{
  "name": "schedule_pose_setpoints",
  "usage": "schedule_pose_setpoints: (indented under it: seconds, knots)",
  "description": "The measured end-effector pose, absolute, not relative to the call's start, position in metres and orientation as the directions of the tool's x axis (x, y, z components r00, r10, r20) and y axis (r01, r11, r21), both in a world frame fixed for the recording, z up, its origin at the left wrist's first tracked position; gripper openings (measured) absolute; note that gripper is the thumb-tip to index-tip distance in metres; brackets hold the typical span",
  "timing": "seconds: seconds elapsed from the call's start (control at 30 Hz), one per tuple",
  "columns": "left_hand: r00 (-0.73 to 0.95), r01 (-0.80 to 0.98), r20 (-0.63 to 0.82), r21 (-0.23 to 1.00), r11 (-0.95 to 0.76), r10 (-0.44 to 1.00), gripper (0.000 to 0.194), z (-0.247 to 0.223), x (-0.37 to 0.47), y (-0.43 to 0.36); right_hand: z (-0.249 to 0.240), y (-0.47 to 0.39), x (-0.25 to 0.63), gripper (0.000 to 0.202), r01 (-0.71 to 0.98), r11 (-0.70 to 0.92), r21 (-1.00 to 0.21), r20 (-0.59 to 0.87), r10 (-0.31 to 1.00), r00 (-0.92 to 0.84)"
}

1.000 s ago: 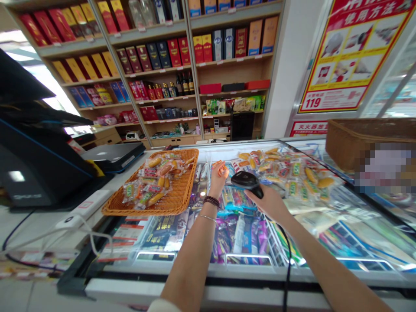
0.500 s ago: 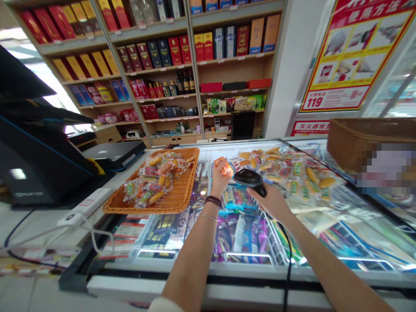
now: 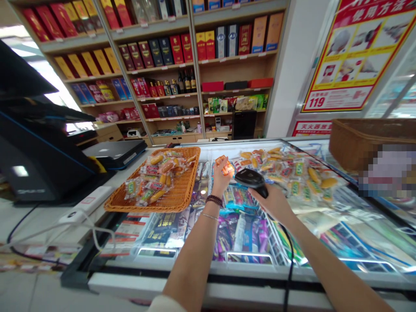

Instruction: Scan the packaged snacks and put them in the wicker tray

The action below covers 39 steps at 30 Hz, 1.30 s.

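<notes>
My left hand (image 3: 221, 177) is closed on a small orange snack packet (image 3: 226, 165), held up over the glass-topped freezer. Just to its right, my right hand (image 3: 273, 200) grips the handle of a black barcode scanner (image 3: 251, 178), whose head points left at the packet. The scanner's cord (image 3: 290, 251) hangs down over the freezer's front edge. Left of my hands lies an orange wicker basket (image 3: 182, 190) with several wrapped snacks (image 3: 156, 184) in it. More wrapped snacks (image 3: 294, 169) are spread on the glass to the right.
Frozen treats in colourful wrappers (image 3: 240, 232) show through the glass. At left stand a black checkout terminal (image 3: 42, 160), a flat scale (image 3: 115, 151) and a white power strip (image 3: 87, 201). A brown basket (image 3: 351, 143) sits at right. Shelves of boxes (image 3: 164, 52) line the back.
The view has shifted very slightly. Both hands, the packet and the scanner keep nearly the same positions, with the same holds.
</notes>
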<state>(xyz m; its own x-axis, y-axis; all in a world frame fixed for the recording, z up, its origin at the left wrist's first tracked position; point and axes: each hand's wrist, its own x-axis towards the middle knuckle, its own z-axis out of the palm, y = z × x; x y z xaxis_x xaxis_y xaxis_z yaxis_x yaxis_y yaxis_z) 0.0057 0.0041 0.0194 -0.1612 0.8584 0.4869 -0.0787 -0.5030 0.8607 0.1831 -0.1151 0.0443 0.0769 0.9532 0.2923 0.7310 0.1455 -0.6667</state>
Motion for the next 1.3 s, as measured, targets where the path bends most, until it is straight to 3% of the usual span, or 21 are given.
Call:
schedule_pose_setpoints:
  seconds: [0.23, 0.6, 0.8, 0.97, 1.1, 1.23, 1.3]
  knots:
    - [-0.173, -0.126, 0.468, 0.862, -0.491, 0.867, 0.063, 0.02, 0.007, 0.003, 0.047, -0.118, 0.185, 0.045, 0.721, 0.139, -0.679, 0.294, 0.951, 0.094]
    - [-0.104, 0.104, 0.513, 0.858, -0.503, 0.852, 0.062, 0.016, 0.004, 0.008, 0.045, -0.118, 0.184, 0.043, 0.738, 0.174, -0.652, 0.322, 0.945, 0.062]
    - [-0.129, 0.108, 0.521, 0.853, -0.511, 0.843, 0.062, 0.012, 0.004, 0.007, 0.044, -0.116, 0.186, 0.045, 0.703, 0.154, -0.695, 0.304, 0.948, 0.093]
    - [-0.336, 0.058, 0.344, 0.937, -0.346, 0.877, 0.065, 0.026, -0.004, 0.014, 0.054, -0.115, 0.177, 0.047, 0.544, 0.174, -0.821, 0.259, 0.962, 0.084]
    - [-0.603, -0.028, 0.116, 0.986, -0.166, 0.789, 0.084, 0.071, -0.036, 0.021, 0.061, -0.114, 0.169, 0.048, 0.429, 0.215, -0.877, 0.264, 0.963, 0.058]
    - [-0.73, 0.083, 0.158, 0.986, -0.143, 0.665, 0.1, 0.115, -0.077, 0.005, 0.058, -0.111, 0.166, 0.049, 0.383, 0.239, -0.892, 0.252, 0.968, -0.018]
    - [-0.717, 0.214, 0.285, 0.959, -0.188, 0.636, 0.096, 0.121, -0.091, -0.013, 0.057, -0.112, 0.166, 0.049, 0.37, 0.251, -0.895, 0.264, 0.964, -0.015]
